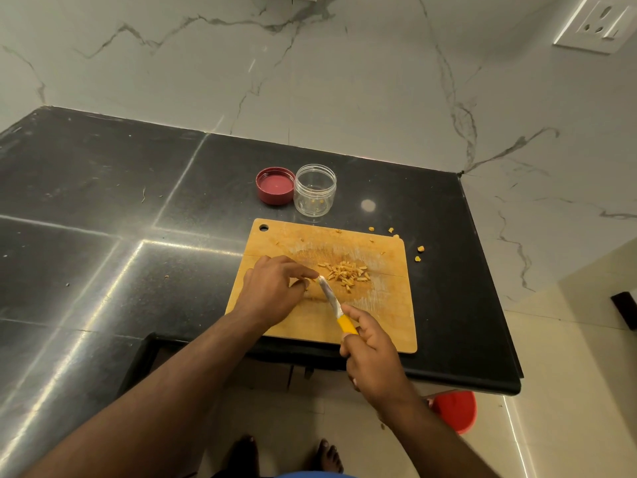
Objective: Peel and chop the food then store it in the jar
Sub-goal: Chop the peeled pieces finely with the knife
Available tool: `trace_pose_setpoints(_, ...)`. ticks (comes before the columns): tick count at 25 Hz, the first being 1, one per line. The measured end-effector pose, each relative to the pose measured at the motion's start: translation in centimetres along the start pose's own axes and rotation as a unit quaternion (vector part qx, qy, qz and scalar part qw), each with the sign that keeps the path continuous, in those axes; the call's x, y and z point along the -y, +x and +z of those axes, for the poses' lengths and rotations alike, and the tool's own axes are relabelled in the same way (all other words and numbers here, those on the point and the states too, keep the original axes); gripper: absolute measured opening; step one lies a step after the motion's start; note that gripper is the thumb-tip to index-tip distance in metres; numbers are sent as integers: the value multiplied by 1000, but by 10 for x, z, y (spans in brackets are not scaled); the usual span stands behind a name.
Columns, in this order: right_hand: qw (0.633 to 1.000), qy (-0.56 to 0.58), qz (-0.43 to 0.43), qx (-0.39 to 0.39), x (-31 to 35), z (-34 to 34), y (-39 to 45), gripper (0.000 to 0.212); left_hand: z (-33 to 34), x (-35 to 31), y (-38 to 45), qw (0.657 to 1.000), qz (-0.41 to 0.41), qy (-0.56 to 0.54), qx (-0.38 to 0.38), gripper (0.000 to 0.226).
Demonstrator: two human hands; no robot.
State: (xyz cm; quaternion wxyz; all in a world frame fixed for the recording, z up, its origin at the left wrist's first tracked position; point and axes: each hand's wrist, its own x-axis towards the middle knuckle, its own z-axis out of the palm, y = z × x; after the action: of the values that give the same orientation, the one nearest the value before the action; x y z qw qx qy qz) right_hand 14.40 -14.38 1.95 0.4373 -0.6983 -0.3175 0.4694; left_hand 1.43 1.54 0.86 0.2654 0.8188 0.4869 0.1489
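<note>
Chopping is underway: your left hand point(272, 288) pinches the food point(307, 280) on the board point(386, 312); your right hand point(370, 343) grips the knife point(332, 301). Curl fingertips back, slice straight. Jar point(315, 189) stands open beyond.

Scuffed wooden cutting board point(386, 305), glossy black stone counter point(103, 201) (reflective), clear plastic jar point(314, 189)

Jar point(315, 189) and lid point(275, 185) touching behind board point(389, 312); bare counter point(103, 208) leftward.
</note>
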Motion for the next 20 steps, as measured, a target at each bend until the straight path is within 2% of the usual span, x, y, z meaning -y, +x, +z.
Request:
trace_pose_setpoints(2,996,84,30,8,4,0,1,46,3,-1,-3,999,18,27,12,26)
trace_pose_setpoints(5,993,115,37,8,8,-3,-1,47,4,5,-1,997,10,79,6,24)
trace_pose_setpoints(11,989,139,55,16,8,-6,-1,47,3,-1,4,999,-19,-20,-24,28)
trace_pose_setpoints(13,990,127,52,18,8,-5,-1,47,1,-2,7,999,-27,-4,-23,29)
trace_pose_setpoints(14,994,97,39,11,7,-5,-1,47,0,0,8,999,-33,16,-23,29)
trace_pose_setpoints(16,999,-37,-25,-7,4,-8,1,47,-5,7,10,997,-53,41,-27,30)
trace_pose_setpoints(18,973,-203,-110,8,-1,-9,0,47,-8,14,13,996,-69,45,-29,29)
trace_pose_setpoints(20,942,-296,-154,39,-7,-7,0,48,-12,20,16,996,-88,17,-21,29)
